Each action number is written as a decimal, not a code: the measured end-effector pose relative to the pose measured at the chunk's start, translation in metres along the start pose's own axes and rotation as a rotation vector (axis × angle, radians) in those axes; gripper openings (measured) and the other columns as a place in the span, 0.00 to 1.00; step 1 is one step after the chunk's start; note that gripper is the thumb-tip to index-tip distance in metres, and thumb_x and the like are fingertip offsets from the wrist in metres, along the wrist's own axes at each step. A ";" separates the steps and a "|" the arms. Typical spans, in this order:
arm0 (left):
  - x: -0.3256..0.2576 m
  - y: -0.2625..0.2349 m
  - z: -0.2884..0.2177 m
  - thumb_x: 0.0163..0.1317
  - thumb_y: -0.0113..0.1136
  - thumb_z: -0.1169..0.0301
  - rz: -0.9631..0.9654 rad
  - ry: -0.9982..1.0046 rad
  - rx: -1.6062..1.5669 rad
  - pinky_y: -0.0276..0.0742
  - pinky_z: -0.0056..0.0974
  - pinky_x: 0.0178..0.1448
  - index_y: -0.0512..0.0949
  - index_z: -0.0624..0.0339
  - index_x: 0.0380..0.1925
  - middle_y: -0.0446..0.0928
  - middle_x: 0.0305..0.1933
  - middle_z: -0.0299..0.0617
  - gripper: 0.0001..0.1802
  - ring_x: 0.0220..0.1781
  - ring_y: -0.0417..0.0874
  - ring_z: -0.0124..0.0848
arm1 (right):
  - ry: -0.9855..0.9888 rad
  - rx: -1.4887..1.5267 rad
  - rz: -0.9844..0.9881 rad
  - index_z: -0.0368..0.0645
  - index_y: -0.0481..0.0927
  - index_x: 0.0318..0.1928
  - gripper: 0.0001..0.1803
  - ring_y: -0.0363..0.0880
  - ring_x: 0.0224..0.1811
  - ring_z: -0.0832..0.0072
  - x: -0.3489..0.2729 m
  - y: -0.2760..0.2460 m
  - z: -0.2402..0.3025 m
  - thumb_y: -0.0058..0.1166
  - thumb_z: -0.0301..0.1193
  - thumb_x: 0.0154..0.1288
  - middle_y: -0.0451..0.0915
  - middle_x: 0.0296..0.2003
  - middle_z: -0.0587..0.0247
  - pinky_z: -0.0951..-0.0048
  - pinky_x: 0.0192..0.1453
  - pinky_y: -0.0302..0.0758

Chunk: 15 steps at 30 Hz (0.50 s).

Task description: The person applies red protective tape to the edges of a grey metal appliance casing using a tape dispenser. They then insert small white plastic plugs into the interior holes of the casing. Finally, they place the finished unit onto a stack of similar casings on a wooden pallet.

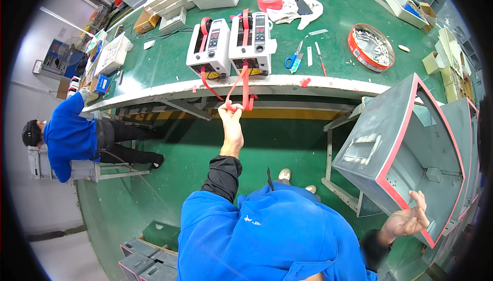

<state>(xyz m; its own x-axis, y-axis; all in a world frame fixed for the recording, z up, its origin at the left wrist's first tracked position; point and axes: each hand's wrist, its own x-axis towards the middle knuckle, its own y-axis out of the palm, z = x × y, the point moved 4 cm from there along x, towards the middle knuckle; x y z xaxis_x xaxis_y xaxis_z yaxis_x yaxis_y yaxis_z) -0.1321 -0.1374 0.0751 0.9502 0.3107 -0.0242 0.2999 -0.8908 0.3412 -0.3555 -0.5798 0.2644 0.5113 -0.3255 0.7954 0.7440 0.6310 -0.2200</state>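
Observation:
My left hand (231, 126) is raised to the bench's front edge, thumb and fingers pinched on a strip of red tape (245, 87). That strip hangs in a loop from the right-hand tape dispenser (251, 42), a white machine with a red roll on top. Beside it stands a second tape dispenser (209, 47), with its own red strip (209, 83) trailing over the edge. My right hand (406, 221) is at the lower rim of a grey sheet-metal housing (377, 137), whose open face is edged in red. Its fingers are apart and loosely bent, with nothing visible in them.
On the green bench (328, 14) lie scissors (294, 61), a red tape roll (269, 1), a white glove (298, 11) and a round red tin (371, 47) of small white pieces. Further grey housings (465, 127) stand at right. Another person (74, 132) works at left.

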 end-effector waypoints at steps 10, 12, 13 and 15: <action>0.003 0.004 0.003 0.60 0.47 0.81 0.002 0.004 0.015 0.59 0.31 0.55 0.60 0.53 0.49 0.72 0.44 0.37 0.18 0.47 0.70 0.24 | 0.000 -0.010 -0.007 0.41 0.60 0.41 0.10 0.75 0.37 0.58 0.001 -0.001 -0.001 0.30 0.34 0.64 0.78 0.34 0.39 0.47 0.59 0.63; 0.003 0.005 0.002 0.60 0.47 0.81 -0.001 -0.001 0.027 0.59 0.31 0.54 0.60 0.53 0.49 0.72 0.45 0.38 0.18 0.47 0.70 0.24 | -0.004 -0.009 -0.006 0.41 0.60 0.41 0.10 0.75 0.36 0.58 0.001 -0.001 -0.002 0.30 0.33 0.64 0.78 0.34 0.39 0.46 0.59 0.63; 0.004 0.005 0.002 0.60 0.47 0.81 -0.008 -0.009 0.028 0.58 0.32 0.56 0.60 0.54 0.49 0.72 0.46 0.39 0.18 0.48 0.70 0.24 | -0.006 -0.007 -0.002 0.41 0.60 0.41 0.10 0.75 0.36 0.58 0.001 -0.002 -0.002 0.30 0.33 0.64 0.78 0.34 0.39 0.46 0.59 0.63; 0.004 0.005 0.003 0.60 0.47 0.81 -0.023 -0.026 0.029 0.57 0.33 0.59 0.60 0.54 0.49 0.73 0.47 0.39 0.18 0.50 0.71 0.25 | -0.012 -0.001 0.000 0.41 0.60 0.41 0.11 0.75 0.36 0.58 0.000 -0.003 -0.002 0.30 0.33 0.64 0.78 0.34 0.39 0.46 0.59 0.63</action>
<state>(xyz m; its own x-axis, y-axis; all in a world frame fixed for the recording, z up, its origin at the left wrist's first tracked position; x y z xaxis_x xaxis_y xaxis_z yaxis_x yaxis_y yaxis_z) -0.1263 -0.1413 0.0743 0.9449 0.3225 -0.0564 0.3235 -0.8929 0.3133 -0.3564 -0.5829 0.2641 0.5064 -0.3172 0.8018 0.7443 0.6303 -0.2207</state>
